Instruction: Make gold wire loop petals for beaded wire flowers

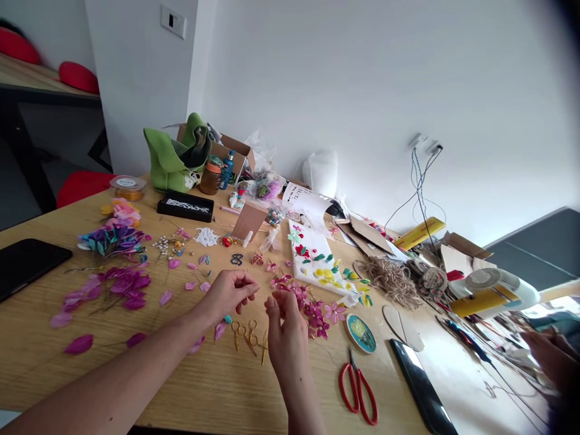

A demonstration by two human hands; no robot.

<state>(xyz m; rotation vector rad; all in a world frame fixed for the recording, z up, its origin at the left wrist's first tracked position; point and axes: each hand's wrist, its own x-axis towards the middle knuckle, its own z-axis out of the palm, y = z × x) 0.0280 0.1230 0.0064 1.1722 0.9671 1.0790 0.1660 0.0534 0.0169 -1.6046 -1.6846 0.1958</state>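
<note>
White walls (317,90) are standing behind a wooden table (203,393), and the table is filling most of the lower frame. One bare left arm is stretching up from the lower left corner to the middle. Its left hand (229,293) is pointing right, with the back turned up and the fingers curling. The thumb and fingertips are sitting close together, but I cannot tell if they are pinching something thin.

The right arm is standing nearly straight up from the bottom middle. Its right hand (289,329) is bending its fingers over at the top, and the tips are facing the left hand. A small gap is showing between the hands. I cannot tell if the right fingers are holding anything.

Little gold pieces (251,343) are lying below the gap, low in the middle. Dark pink flowers (312,311) are lying just beside the right hand, right of the middle. Red scissors (357,386) are resting in the lower right. Another person's hand (546,350) is showing at the right edge.
</note>
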